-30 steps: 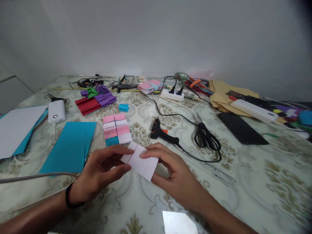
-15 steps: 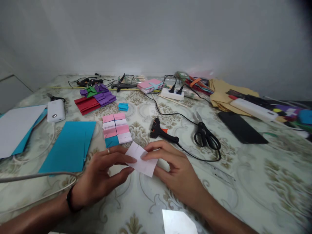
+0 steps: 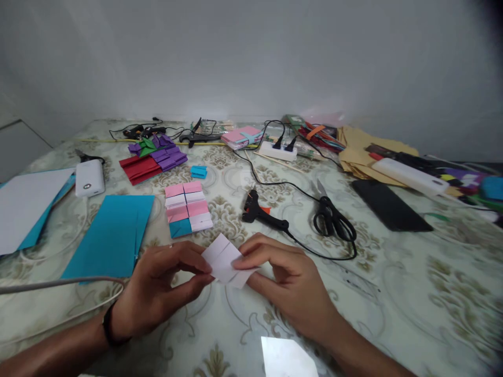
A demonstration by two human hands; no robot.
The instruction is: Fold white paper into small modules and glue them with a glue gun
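Note:
A small piece of white paper [image 3: 223, 256] with crease lines is held between both hands, low over the table's front middle. My left hand [image 3: 165, 280] pinches its left edge between thumb and fingers. My right hand [image 3: 285, 280] grips the right side, fingers on top and the thumb partly hidden under the paper. Just beyond lies a block of folded pink, white and blue paper pieces [image 3: 187, 207]. A larger white sheet with a cut corner [image 3: 288, 358] rests near the table's front edge, below my right wrist.
Right of centre lie a black glue gun [image 3: 259, 212], black-handled scissors [image 3: 332, 217], a clear ruler [image 3: 357, 280] and a black phone [image 3: 389, 204]. Blue paper [image 3: 112, 235] and a white power bank [image 3: 90, 178] are at left. A power strip [image 3: 278, 152] sits at the back.
The white paper has turned between my hands, and its right side now bends along a crease. My left fingertips have moved to its left edge; my right hand has shifted slightly.

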